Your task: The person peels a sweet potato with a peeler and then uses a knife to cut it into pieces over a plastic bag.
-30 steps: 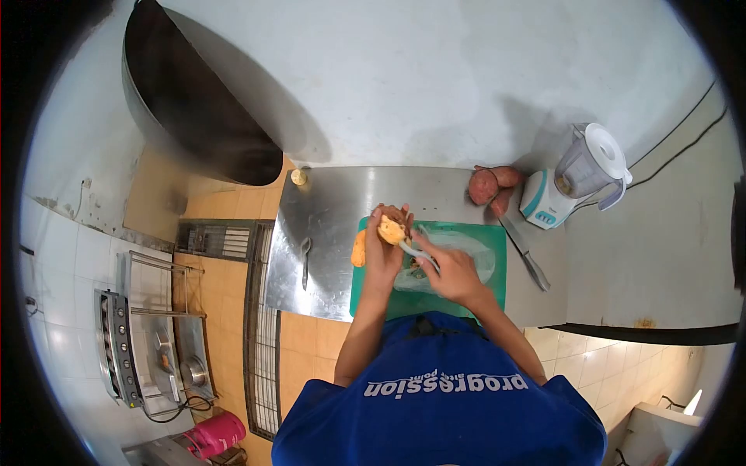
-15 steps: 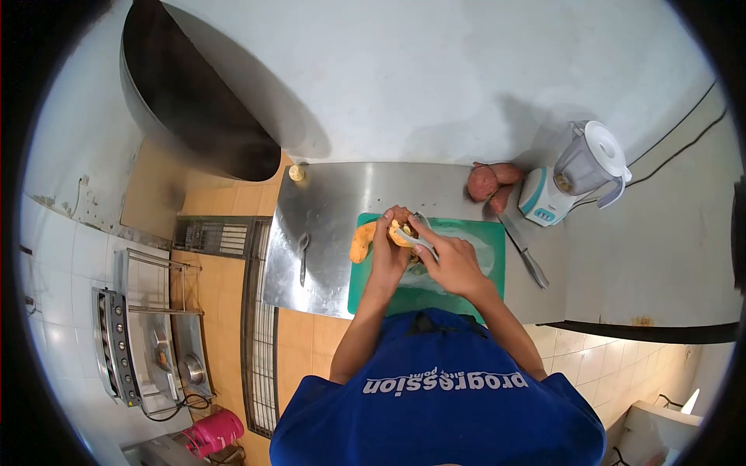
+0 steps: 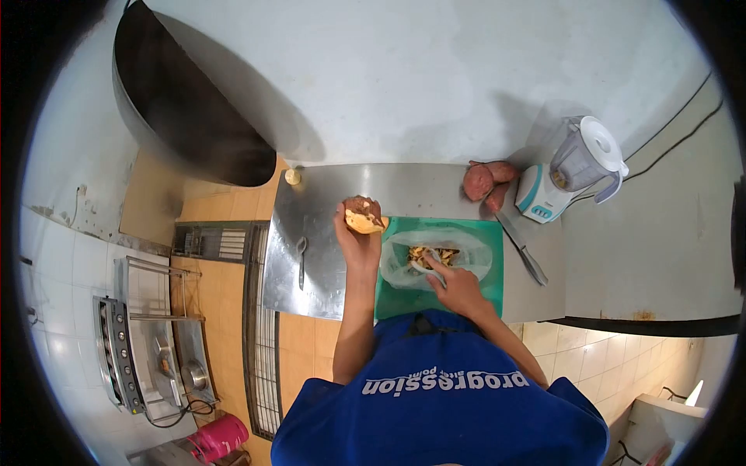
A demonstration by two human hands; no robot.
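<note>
**A slip or a spill looks the likeliest trouble**

The partly peeled tuber (image 3: 363,217) sits in the person's left hand (image 3: 355,245), raised just beyond the upper-left corner of the green board (image 3: 497,233). That grip is curled around it, spread about as wide as the tuber; bare flesh could be slick, so a loose hold might let it drop onto the desk (image 3: 326,287). The right hand (image 3: 460,291) has its grip closed on a pale peeler (image 3: 435,272), fingers over the peelings (image 3: 447,255) in the plastic bag (image 3: 479,268). The peeler could snag the thin film and drag the bag, scattering scraps, or its blade could nick a finger.

Half a second earlier, both hands meet over the board with the peeler against the tuber; now they are apart, the left farther up and leftward, the right lower, and the peelings show plainly.
</note>
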